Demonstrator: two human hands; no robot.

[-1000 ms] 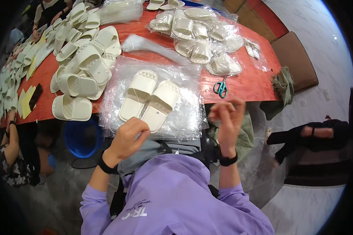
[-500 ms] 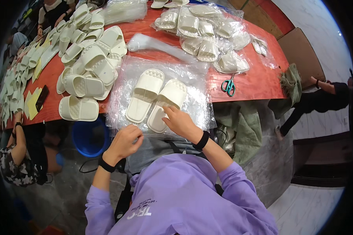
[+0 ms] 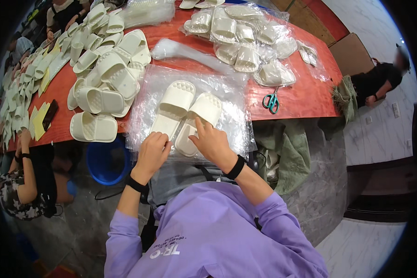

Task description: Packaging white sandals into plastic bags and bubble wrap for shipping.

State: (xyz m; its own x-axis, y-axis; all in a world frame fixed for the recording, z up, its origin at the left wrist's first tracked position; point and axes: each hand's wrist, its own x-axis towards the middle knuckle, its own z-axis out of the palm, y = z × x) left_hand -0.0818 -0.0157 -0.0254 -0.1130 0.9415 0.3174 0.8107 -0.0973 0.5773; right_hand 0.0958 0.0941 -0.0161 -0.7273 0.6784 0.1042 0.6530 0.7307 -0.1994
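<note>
A pair of cream slide slippers lies side by side on a stack of clear plastic bags (image 3: 139,106) at the table's front edge. At the heel of the left slipper (image 3: 177,95) is my left hand (image 3: 153,150), its fingers bent and held together; what they grip, if anything, is hidden. My right hand (image 3: 213,143) hovers over or touches the right slipper (image 3: 205,111), index finger stretched toward the strap and thumb apart. I cannot tell whether the fingertip presses on it.
Loose cream slippers (image 3: 113,74) pile up left of the bags. Bagged slippers (image 3: 248,37) and teal-handled scissors (image 3: 271,101) are to the right on the red table (image 3: 301,99). A blue bucket (image 3: 107,162) stands below. Co-workers sit at the left; another person (image 3: 379,81) is at the right.
My left hand has moved up and forward to the left slipper's heel. My right hand has shifted slightly, its index finger now straighter. The person at the right has moved.
</note>
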